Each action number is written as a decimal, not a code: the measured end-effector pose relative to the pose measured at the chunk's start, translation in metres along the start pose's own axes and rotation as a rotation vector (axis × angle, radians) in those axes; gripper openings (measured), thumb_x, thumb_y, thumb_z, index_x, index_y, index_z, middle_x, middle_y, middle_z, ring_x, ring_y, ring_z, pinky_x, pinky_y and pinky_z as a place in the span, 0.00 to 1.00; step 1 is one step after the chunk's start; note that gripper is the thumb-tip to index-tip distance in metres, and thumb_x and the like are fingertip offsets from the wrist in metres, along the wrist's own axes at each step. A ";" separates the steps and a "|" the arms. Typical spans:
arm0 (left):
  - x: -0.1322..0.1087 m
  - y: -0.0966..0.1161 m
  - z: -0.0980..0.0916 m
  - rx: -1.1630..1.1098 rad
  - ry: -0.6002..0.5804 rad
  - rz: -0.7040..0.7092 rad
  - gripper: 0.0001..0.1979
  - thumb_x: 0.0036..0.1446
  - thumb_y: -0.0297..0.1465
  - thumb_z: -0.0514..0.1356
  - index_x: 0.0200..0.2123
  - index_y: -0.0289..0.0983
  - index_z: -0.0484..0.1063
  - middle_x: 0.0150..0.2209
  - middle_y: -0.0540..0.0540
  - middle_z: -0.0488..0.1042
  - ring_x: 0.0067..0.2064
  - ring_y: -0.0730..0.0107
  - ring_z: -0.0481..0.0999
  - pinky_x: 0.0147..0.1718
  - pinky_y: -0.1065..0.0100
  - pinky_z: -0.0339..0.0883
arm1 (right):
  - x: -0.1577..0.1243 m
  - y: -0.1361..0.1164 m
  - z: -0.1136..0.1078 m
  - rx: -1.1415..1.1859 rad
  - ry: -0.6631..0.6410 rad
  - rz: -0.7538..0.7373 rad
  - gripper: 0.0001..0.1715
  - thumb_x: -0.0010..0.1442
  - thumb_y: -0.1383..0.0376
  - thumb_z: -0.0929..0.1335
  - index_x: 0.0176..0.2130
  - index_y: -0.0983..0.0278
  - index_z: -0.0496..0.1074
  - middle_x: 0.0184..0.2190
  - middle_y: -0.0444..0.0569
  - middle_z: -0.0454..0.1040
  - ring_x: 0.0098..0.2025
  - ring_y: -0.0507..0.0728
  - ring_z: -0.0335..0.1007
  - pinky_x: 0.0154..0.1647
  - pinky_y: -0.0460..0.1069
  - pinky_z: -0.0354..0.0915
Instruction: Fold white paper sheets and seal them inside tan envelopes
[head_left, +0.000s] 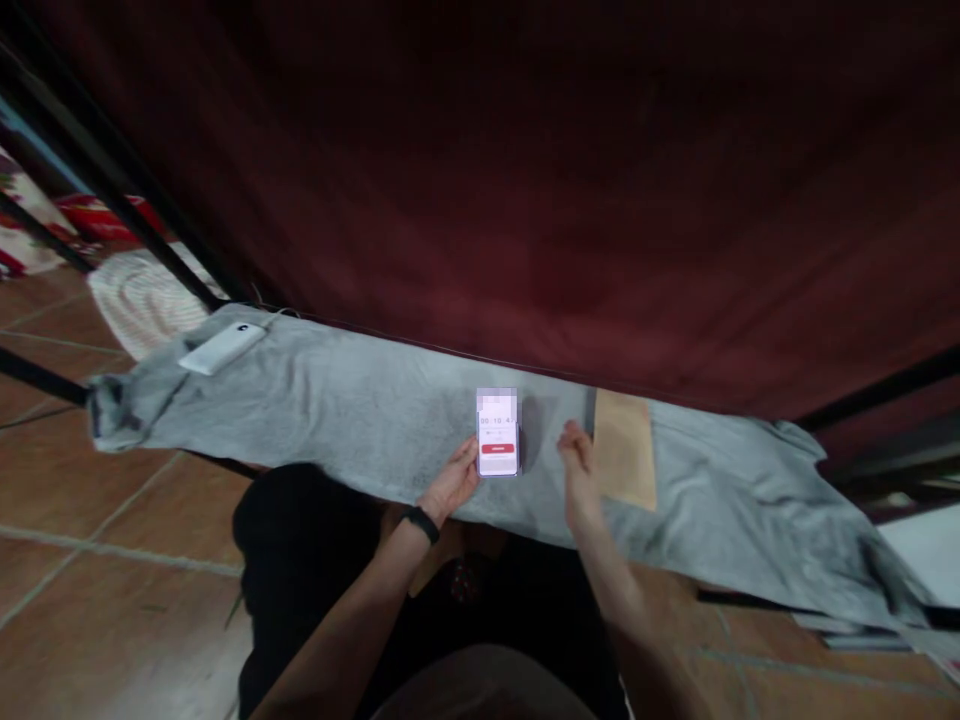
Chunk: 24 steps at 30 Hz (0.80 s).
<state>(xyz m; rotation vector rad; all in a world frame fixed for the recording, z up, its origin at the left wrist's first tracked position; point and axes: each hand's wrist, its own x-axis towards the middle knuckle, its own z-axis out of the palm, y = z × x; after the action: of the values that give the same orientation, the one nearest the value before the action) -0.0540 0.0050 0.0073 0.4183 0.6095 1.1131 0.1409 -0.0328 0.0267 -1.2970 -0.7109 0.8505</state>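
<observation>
In my left hand [456, 476] I hold a smartphone [498, 462] upright by its left edge. Its lit screen shows a timer reading and a red button; the top is blurred out. My right hand [577, 455], slightly blurred, is raised to the right of the phone with its fingers curled in and nothing visible in them. Beside it, a flat brown paper envelope or sheet [628, 455] lies on the grey cloth [360, 400] that covers a narrow bench-like surface.
A white rectangular device [223, 347] with a cable rests at the cloth's left end. A dark red curtain [525, 200] hangs behind the surface. Black metal bars [142, 210] stand at the left, near a striped white cloth [146, 295]. The floor [90, 520] is tiled.
</observation>
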 end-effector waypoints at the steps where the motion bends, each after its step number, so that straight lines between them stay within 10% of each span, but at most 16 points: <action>1: 0.000 0.000 0.000 0.000 -0.001 0.000 0.14 0.61 0.30 0.65 0.50 0.33 0.75 0.51 0.39 0.80 0.57 0.59 0.76 0.59 0.58 0.69 | -0.001 0.005 0.005 -0.001 -0.028 0.036 0.18 0.66 0.57 0.69 0.54 0.60 0.74 0.57 0.52 0.73 0.58 0.61 0.70 0.59 0.59 0.67; 10: -0.003 0.002 0.004 0.003 0.003 0.019 0.17 0.60 0.30 0.66 0.52 0.33 0.75 0.51 0.38 0.80 0.55 0.57 0.78 0.56 0.59 0.72 | -0.018 0.022 0.060 0.126 -0.358 0.129 0.21 0.59 0.54 0.67 0.50 0.58 0.75 0.49 0.47 0.80 0.51 0.61 0.75 0.54 0.55 0.69; 24: -0.003 0.000 0.013 0.042 0.050 0.091 0.18 0.60 0.34 0.65 0.52 0.33 0.75 0.47 0.40 0.81 0.51 0.58 0.80 0.52 0.62 0.72 | -0.009 0.030 0.066 0.134 -0.320 0.151 0.17 0.59 0.54 0.65 0.44 0.57 0.74 0.42 0.46 0.80 0.44 0.59 0.75 0.47 0.53 0.71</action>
<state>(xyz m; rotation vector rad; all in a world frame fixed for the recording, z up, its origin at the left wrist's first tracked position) -0.0465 0.0024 0.0184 0.4591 0.6638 1.2019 0.0765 -0.0040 0.0074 -1.1155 -0.7982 1.2259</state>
